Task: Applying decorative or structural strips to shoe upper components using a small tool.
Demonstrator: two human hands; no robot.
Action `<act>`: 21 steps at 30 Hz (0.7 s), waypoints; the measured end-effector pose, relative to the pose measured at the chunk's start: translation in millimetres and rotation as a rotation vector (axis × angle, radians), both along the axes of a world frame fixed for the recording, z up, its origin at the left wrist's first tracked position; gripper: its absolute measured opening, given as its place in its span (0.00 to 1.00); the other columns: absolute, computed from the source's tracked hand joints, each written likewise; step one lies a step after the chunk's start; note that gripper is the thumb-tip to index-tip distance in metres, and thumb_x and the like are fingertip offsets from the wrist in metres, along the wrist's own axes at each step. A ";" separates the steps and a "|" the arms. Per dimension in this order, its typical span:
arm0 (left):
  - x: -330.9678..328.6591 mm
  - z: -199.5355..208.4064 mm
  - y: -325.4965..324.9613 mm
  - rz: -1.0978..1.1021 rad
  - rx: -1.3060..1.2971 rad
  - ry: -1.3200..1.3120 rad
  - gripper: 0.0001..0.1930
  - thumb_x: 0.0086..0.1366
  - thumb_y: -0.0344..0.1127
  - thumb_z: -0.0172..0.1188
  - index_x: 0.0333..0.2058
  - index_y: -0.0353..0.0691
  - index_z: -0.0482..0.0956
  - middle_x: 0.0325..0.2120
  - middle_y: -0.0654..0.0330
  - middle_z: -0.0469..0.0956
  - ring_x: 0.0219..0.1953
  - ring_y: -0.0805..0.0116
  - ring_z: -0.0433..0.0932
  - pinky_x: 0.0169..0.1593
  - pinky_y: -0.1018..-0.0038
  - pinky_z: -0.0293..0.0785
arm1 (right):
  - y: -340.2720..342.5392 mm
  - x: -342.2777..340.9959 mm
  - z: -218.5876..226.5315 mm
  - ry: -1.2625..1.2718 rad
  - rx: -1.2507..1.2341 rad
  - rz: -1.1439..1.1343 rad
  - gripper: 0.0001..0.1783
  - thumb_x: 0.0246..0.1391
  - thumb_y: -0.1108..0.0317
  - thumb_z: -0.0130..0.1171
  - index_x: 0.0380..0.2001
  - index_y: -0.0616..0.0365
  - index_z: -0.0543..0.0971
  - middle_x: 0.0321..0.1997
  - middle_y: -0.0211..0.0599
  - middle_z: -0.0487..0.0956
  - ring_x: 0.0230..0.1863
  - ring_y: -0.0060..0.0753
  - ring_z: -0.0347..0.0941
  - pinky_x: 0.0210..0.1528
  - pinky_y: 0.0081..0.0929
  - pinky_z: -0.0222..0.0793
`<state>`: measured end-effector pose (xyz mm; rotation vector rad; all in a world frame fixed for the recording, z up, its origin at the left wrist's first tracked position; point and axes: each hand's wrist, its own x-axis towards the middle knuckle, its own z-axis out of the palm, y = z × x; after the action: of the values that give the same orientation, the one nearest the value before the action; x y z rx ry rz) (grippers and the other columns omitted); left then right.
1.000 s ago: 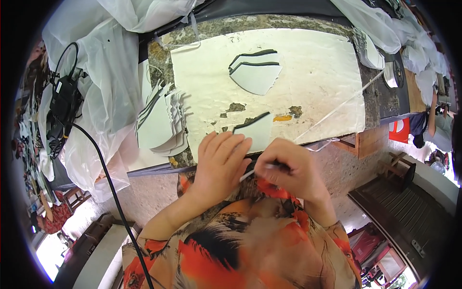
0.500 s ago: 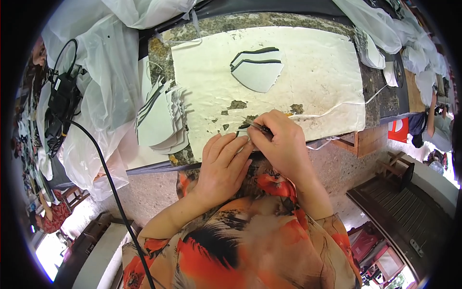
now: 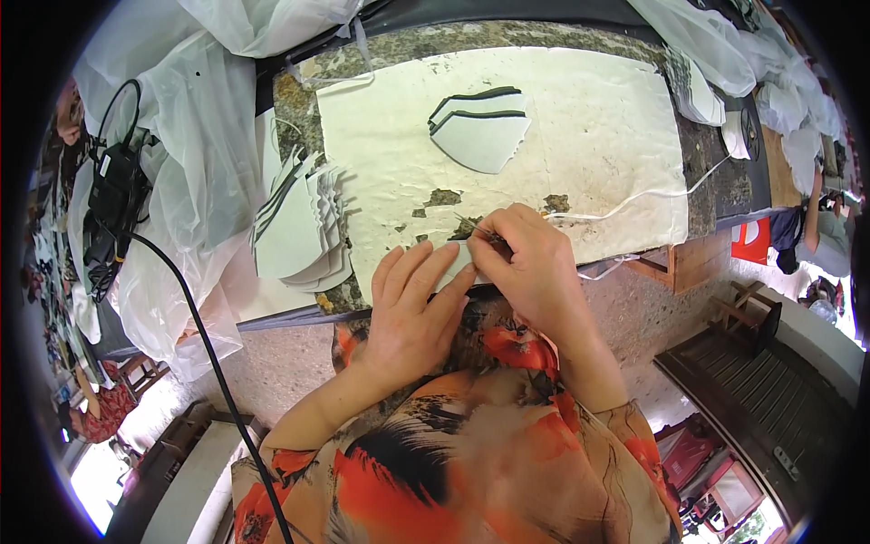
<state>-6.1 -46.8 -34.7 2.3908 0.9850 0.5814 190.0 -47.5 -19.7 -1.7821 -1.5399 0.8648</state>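
My left hand (image 3: 405, 308) lies with fingers stretched and spread over a small white piece (image 3: 459, 263) at the near edge of the white work sheet (image 3: 598, 136). Part of that piece shows between its index finger and thumb; the rest is covered. My right hand (image 3: 528, 263) is closed in a pinch beside it, around a slim dark pointed tool (image 3: 469, 224) whose tip points away to the left. Its exact kind is hidden by the fingers. Farther off on the sheet lie two overlapping white cut pieces (image 3: 480, 145) with black edging strips.
At left stands a fanned stack of white pieces (image 3: 294, 236), near clear plastic bags (image 3: 195, 181) and a black power adapter (image 3: 116, 181) with a cable. A white cord (image 3: 625, 204) crosses the sheet at right. More white pieces (image 3: 693, 95) lie at the far right.
My left fingers have spread and lifted slightly off the black strip, baring more of the white piece. My right hand has shifted a little left, and its tool shows less.
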 end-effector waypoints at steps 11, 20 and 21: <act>-2.8 1.1 4.3 -0.032 0.045 0.181 0.22 0.60 0.33 0.69 0.54 0.50 0.82 0.61 0.59 0.75 0.65 0.53 0.68 0.71 0.47 0.52 | 0.1 6.4 1.9 -0.003 -0.005 0.011 0.06 0.57 0.67 0.64 0.33 0.59 0.81 0.33 0.43 0.79 0.35 0.52 0.77 0.37 0.42 0.74; 1.6 1.2 5.9 -0.007 0.072 0.202 0.29 0.61 0.42 0.70 0.61 0.46 0.78 0.61 0.61 0.75 0.65 0.56 0.68 0.72 0.48 0.50 | 0.8 15.7 8.8 -0.029 -0.050 -0.009 0.07 0.57 0.67 0.65 0.34 0.60 0.81 0.34 0.45 0.78 0.37 0.52 0.77 0.38 0.41 0.73; 1.9 1.3 5.7 -0.007 0.072 0.203 0.29 0.61 0.42 0.70 0.61 0.46 0.78 0.61 0.61 0.75 0.65 0.56 0.68 0.72 0.48 0.50 | 0.7 15.9 8.7 -0.040 -0.047 -0.012 0.07 0.57 0.67 0.65 0.34 0.60 0.81 0.34 0.45 0.78 0.37 0.53 0.77 0.38 0.41 0.73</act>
<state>-4.2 -41.0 -33.3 2.5552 1.0546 0.3830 205.9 -46.8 -11.1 -1.8505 -1.5440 0.8710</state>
